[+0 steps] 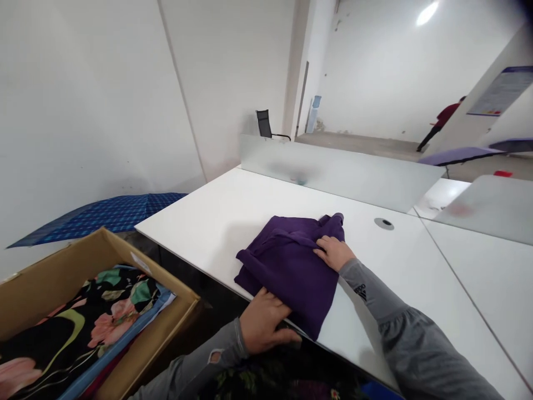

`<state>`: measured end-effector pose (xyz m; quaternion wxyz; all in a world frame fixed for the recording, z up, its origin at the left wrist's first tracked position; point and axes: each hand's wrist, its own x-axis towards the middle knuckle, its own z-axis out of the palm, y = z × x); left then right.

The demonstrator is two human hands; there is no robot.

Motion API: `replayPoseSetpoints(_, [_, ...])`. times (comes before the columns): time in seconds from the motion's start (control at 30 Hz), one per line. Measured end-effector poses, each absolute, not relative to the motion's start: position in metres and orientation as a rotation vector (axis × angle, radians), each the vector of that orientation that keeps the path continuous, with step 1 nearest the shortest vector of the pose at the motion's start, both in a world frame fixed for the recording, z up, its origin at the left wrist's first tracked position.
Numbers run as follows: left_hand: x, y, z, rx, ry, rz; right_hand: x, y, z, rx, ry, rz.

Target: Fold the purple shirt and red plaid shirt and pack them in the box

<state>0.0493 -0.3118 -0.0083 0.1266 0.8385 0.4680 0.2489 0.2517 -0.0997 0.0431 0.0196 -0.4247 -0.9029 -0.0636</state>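
Note:
A dark purple garment [291, 253], loosely folded, lies near the front edge of a white table, with its near corner hanging past the edge. My left hand [264, 322] is at its near left side, fingers stretched against the cloth and thumb apart; some fingertips are hidden by the fabric. On the garment's right side, my right hand [334, 254] has its fingers bent onto a fold, gripping the cloth. A small rolled or bunched part shows at the far right corner, beyond the right hand.
At left, a cardboard box [183, 289] holds folded clothes, with a black floral garment [112, 319] on top. Behind it is a blue checked umbrella [125, 214]. A frosted divider [341, 169] borders the white table [200, 222] at the back. A person [443, 119] stands far off.

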Motion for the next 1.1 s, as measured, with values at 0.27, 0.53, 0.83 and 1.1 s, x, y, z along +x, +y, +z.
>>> replayPoseSetpoints(0.27, [0.033, -0.31, 0.021, 2.086, 1.567, 0.795, 0.335, -0.191, 0.038, -1.455, -2.716, 0.076])
replayPoseSetpoints(0.53, [0.058, -0.312, 0.01, 1.522, 1.996, 1.078, 0.331, -0.139, 0.075, -1.402, -2.43, -0.159])
replayPoseSetpoints(0.83, [0.046, -0.334, 0.0, 1.114, 1.579, 1.036, 0.308, -0.086, 0.044, -1.519, -2.262, -0.278])
replayPoseSetpoints(1.1, [0.061, -0.334, 0.017, 1.001, 1.556, 1.185, 0.353, -0.177, 0.034, -1.214, -2.497, -0.229])
